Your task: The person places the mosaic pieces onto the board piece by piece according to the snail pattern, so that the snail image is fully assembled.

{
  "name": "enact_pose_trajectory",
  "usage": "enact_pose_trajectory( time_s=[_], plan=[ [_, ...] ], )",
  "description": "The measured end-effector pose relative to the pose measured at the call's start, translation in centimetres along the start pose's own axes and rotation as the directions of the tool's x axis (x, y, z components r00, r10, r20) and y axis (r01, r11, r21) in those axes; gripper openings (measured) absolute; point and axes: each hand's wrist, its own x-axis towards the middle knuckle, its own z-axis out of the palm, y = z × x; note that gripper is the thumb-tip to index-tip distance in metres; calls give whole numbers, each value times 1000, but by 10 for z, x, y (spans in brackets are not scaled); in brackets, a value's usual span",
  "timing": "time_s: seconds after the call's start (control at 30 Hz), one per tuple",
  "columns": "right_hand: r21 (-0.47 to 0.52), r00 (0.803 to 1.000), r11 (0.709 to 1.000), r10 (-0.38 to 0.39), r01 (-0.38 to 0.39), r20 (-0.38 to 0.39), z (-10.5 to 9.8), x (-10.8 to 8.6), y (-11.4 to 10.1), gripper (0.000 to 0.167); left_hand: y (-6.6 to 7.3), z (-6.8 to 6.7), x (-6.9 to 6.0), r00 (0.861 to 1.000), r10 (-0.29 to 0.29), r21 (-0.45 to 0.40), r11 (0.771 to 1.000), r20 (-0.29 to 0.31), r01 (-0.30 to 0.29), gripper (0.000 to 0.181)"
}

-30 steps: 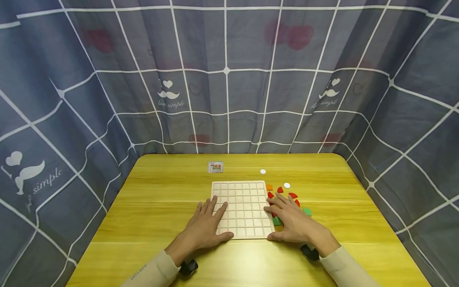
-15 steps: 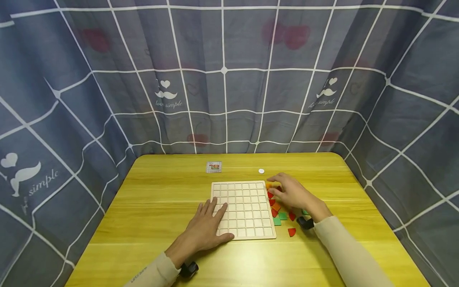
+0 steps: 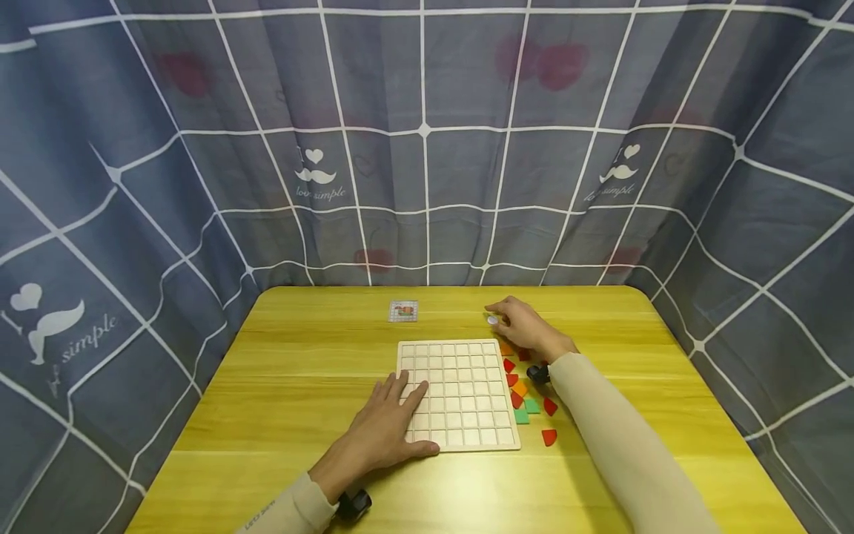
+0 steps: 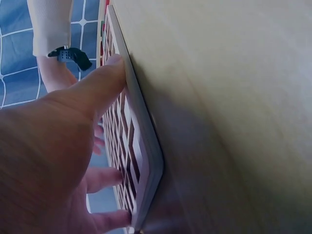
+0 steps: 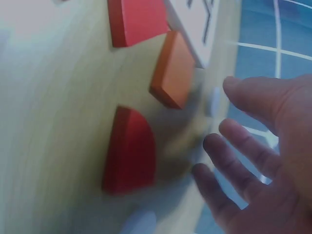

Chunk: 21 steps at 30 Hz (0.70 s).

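A pale wooden grid board [image 3: 460,397] lies flat on the table. My left hand [image 3: 383,426] rests on its left side, fingers straight over the squares, and in the left wrist view the thumb [image 4: 100,83] presses on the board's front rim. Beyond the board's far right corner, my right hand [image 3: 527,326] reaches over a small white disc [image 3: 492,320]. The right wrist view has that white disc [image 5: 214,101], blurred, in the gap between thumb and fingers, which look apart from it. Under that hand lie an orange block [image 5: 173,70] and a red quarter-round block [image 5: 129,153].
Red blocks [image 3: 549,437], green squares [image 3: 521,417] and an orange square [image 3: 520,389] lie along the board's right side. A small picture card [image 3: 403,311] sits near the back edge. A second white piece [image 5: 139,223] shows in the right wrist view. A grid-patterned curtain [image 3: 373,170] surrounds the table.
My right hand has left the board's right edge and moved away, over the blocks, to the white disc at the back. The left hand stays on the board.
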Motion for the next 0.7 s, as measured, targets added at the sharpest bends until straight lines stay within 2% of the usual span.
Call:
enact_pose_trajectory(
  time_s=[0.13,0.23,0.37,0.5,0.53,0.6,0.63,0.7],
  plan=[
    [-1,998,999,-51,51,-35,24,21,42,34,-1,1,-1,1000,-3,-6,1000,-2,3,115],
    [-10,997,999,-41,40,-71,44,34,75,25,-1,1,-1,1000,-3,-18,1000,-7,3,117],
    [-12,997,1000,3,-4,-75,57,43,93,15,-3,-1,0,1000,-1,-46,999,-12,1,117],
    [2,998,1000,22,-22,-67,58,39,89,15,-5,-3,-1,1000,8,-59,998,-13,-8,115],
    [3,997,1000,14,-14,-69,54,33,77,18,-6,-3,-2,1000,9,-59,998,-15,-10,115],
    [31,995,999,20,-17,-95,50,27,67,19,-6,-4,-2,1000,10,-66,998,-15,-11,115],
    [47,994,999,-4,9,-108,49,25,66,23,-6,-4,-2,1000,8,-71,997,-16,-9,115],
    [69,992,997,-17,26,-123,38,18,45,25,-6,-5,-1,1000,1,-79,997,-16,-3,115]
  ],
)
